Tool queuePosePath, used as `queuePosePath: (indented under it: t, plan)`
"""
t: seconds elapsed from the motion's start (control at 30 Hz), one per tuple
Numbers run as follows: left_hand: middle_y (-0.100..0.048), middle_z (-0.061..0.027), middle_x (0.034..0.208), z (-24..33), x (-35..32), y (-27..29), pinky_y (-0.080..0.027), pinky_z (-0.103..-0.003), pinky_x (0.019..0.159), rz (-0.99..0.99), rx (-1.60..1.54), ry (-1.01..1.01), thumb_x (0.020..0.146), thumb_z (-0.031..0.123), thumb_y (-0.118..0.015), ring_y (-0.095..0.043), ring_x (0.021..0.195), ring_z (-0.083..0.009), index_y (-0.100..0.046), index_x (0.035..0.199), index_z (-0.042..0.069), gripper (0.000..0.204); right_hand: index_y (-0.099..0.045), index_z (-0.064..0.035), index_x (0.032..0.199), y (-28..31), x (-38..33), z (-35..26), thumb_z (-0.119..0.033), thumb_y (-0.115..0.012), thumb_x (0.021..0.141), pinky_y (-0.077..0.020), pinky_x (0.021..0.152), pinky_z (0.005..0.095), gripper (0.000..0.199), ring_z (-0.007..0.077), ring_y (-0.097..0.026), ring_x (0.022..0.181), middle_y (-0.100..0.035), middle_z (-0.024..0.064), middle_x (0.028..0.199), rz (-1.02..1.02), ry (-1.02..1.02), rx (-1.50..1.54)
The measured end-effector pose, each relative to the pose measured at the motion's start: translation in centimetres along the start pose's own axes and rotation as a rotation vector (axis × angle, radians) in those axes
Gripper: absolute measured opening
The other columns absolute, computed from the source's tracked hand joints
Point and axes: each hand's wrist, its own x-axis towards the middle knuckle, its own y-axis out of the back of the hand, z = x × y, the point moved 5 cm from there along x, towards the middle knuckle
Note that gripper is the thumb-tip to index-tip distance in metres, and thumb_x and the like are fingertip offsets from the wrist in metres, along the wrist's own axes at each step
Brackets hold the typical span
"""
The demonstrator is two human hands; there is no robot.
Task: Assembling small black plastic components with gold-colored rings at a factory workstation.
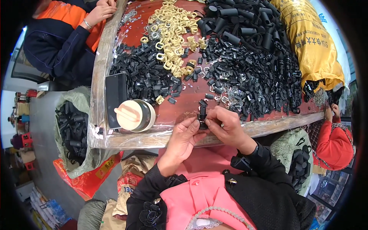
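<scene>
Over the near edge of the red table (191,94), a small black plastic part (202,112) stands upright between my hands. My left hand (184,137) pinches its lower end with thumb and fingers. From the other side my right hand (228,125) closes its thumb and forefinger on the same part. The exact kind of part is too small to make out. Just beyond my hands lie small black plastic pieces (260,82) in a wide heap, with white wire hooks (225,100) among them. Another heap of black pieces (143,71) spreads to the left.
Cream plastic buckles (172,38) run down the table's middle; black tubes (245,19) pile up behind. A lidded cup (132,117) and a dark phone (116,94) sit at the left corner. Sacks (73,134) flank me. Co-workers sit at the far left (65,42) and right (333,145).
</scene>
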Motion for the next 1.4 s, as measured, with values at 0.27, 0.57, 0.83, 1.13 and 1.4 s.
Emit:
queuePosePath:
  t: [0.27,0.57,0.83,1.13,1.4]
  plan:
    - [-0.060,-0.0086,0.091,0.1,0.1,0.0,-0.051,-0.021,0.067,-0.011,0.030,-0.001,0.082,0.019,-0.056,-0.061,0.077,-0.0160,-0.052,0.105,-0.002,0.031,-0.051,-0.0020,0.077,0.2,0.0,-0.5,-0.001,-0.058,0.072,-0.0382,0.046,0.0293,0.009,0.0222,-0.049,0.052,-0.048,0.0085,0.064,-0.022,0.101,-0.035]
    - [-0.060,-0.0080,0.092,0.0,0.0,0.1,-0.050,-0.021,0.068,0.008,0.120,0.005,0.082,0.016,-0.056,-0.060,0.078,-0.0140,-0.052,0.106,-0.002,0.030,-0.050,-0.0027,0.075,0.1,0.2,-1.0,-0.003,-0.060,0.071,-0.0376,0.045,0.0283,0.011,0.0196,-0.049,0.051,-0.046,0.0072,0.061,-0.093,0.306,-0.191]
    - [-0.058,-0.0071,0.096,0.3,-0.4,0.1,-0.048,-0.023,0.072,-0.017,0.121,-0.011,0.082,0.007,-0.053,-0.058,0.082,-0.0122,-0.049,0.111,-0.003,0.031,-0.048,-0.0023,0.076,-0.7,-0.9,2.7,-0.012,-0.064,0.072,-0.0358,0.046,0.0264,0.019,0.0123,-0.042,0.050,-0.044,0.0054,0.062,-0.129,-0.292,0.366]
    - [-0.056,-0.0136,0.100,1.7,-0.7,0.7,-0.049,-0.028,0.075,0.000,0.364,-0.163,0.083,0.007,-0.052,-0.058,0.088,-0.0205,-0.045,0.113,-0.005,0.033,-0.050,-0.0036,0.082,1.9,5.6,1.9,-0.008,-0.061,0.071,-0.0387,0.051,0.0285,0.016,0.0180,-0.051,0.061,-0.051,0.0073,0.073,-0.372,0.225,-0.170]
    - [-0.056,-0.0136,0.101,1.7,-0.2,1.0,-0.048,-0.030,0.078,-0.011,0.326,-0.120,0.082,0.006,-0.053,-0.057,0.091,-0.0230,-0.045,0.113,-0.003,0.033,-0.050,-0.0047,0.087,-1.0,11.4,5.5,-0.009,-0.056,0.073,-0.0415,0.057,0.0349,0.016,0.0299,-0.053,0.066,-0.051,0.0108,0.082,-0.140,0.308,-0.798]
